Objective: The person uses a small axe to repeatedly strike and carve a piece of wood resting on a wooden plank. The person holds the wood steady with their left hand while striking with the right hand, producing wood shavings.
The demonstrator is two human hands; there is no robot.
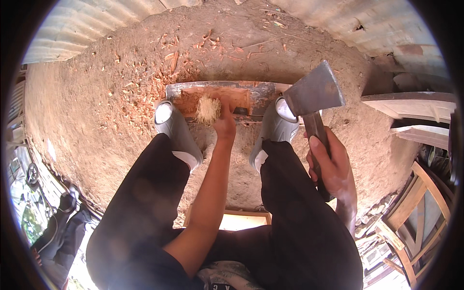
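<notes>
My left hand (pixel 225 124) holds a pale, shaggy wad of fibre (pixel 208 108) over a reddish carved recess in a weathered wooden plank (pixel 263 94). My right hand (pixel 331 164) grips the dark handle of a broad-bladed hatchet (pixel 314 89), raised at the plank's right end, partly hiding it. My grey shoes (pixel 172 130) rest at either side of the recess, against the plank.
Wood shavings (pixel 171 60) litter the dirt ground. Corrugated metal sheets (pixel 89 24) line the far edge. Pale boards (pixel 406 104) and a wooden chair-like frame (pixel 418 212) are at right. A dark bundle (pixel 65 227) lies at left, and a light board (pixel 244 220) is between my legs.
</notes>
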